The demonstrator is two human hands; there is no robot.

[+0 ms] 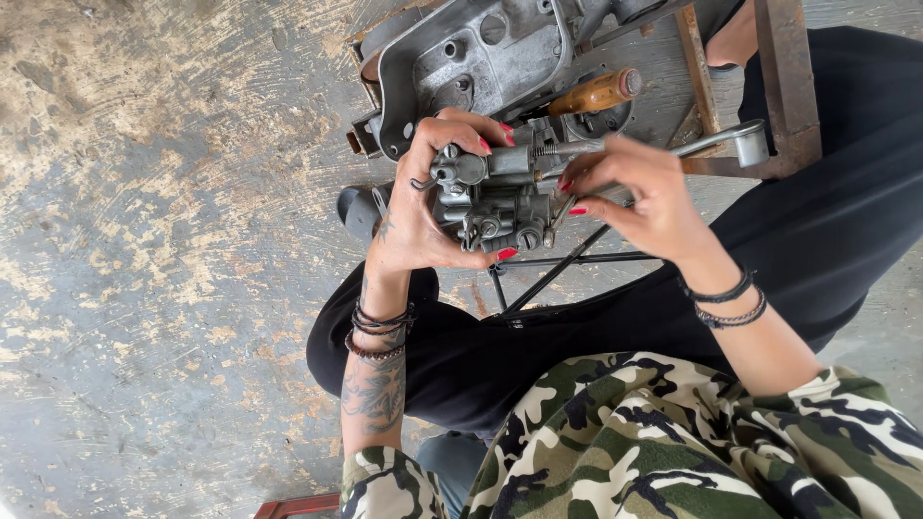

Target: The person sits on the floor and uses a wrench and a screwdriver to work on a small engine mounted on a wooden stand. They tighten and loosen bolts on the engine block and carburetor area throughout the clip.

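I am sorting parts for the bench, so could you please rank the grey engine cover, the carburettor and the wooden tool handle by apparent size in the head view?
1. Grey engine cover, partly cut off.
2. Carburettor, though nearer the camera.
3. Wooden tool handle.

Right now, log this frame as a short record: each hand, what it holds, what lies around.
left hand: wrapped around a small grey metal carburettor, held up above the lap
right hand: fingertips at the carburettor's right side
behind: grey metal engine casing, wooden-handled tool, rusty metal frame
floor: worn, scuffed concrete
clothing: camouflage sleeves, black trousers
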